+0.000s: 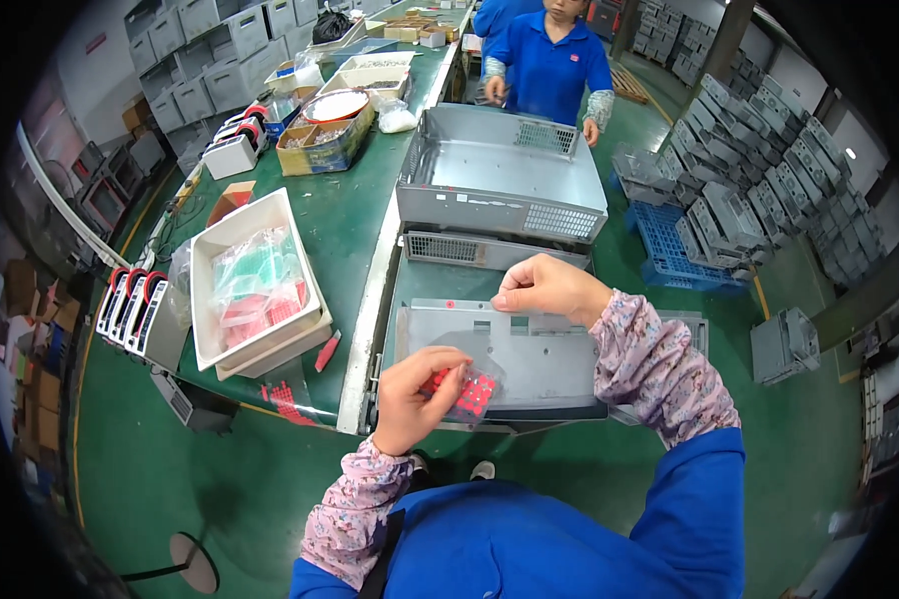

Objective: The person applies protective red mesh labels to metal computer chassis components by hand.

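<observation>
My left hand grips a clear sheet of round red stickers above the near edge of a grey metal panel. The panel lies flat in front of me, with slots and small holes along its far side. One red sticker sits on its far edge, left of my right hand. Thumb and forefinger of that hand are pinched together at the same edge; whatever may be between them is too small to make out.
Beyond the panel stands an open metal case with vented sides. White trays holding bagged red and green sheets rest on the green bench to the left. A person in blue stands past the case. Stacked metal parts fill the right.
</observation>
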A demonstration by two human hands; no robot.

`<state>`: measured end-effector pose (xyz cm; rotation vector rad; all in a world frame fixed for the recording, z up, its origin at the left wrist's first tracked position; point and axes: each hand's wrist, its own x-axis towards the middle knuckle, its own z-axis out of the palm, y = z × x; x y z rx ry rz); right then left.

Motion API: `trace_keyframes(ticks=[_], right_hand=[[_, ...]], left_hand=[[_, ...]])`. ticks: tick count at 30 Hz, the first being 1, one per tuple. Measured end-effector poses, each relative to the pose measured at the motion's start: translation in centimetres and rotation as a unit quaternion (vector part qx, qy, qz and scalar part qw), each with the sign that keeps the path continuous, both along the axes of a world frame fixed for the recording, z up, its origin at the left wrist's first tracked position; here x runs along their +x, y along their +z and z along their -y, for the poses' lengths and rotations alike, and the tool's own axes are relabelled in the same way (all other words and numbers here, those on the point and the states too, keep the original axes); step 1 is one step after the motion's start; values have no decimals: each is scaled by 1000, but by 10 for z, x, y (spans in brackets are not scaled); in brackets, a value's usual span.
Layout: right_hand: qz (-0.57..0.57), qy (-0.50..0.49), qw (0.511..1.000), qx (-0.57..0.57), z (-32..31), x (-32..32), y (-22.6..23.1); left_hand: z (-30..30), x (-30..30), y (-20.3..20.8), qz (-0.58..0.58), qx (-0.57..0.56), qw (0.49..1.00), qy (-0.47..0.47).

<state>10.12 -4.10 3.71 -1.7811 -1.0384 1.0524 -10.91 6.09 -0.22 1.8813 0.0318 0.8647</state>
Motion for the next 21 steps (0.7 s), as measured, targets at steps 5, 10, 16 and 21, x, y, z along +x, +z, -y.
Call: trace_keyframes(ticks=[5,10,16,21], right_hand=[[4,21,1000,0,-4,9,1],[22,60,998,-2,-8,22,7],[76,-4,997,1,2,28,8],[155,2,984,-85,-22,28,11]], left_hand=[[-5,7,3,-34,-100,994,-25],[-14,12,-1,-6,-114,994,0],[-17,21,3,-5,-199,979,-47],[-30,32,6,-22,-130,991,-32]])
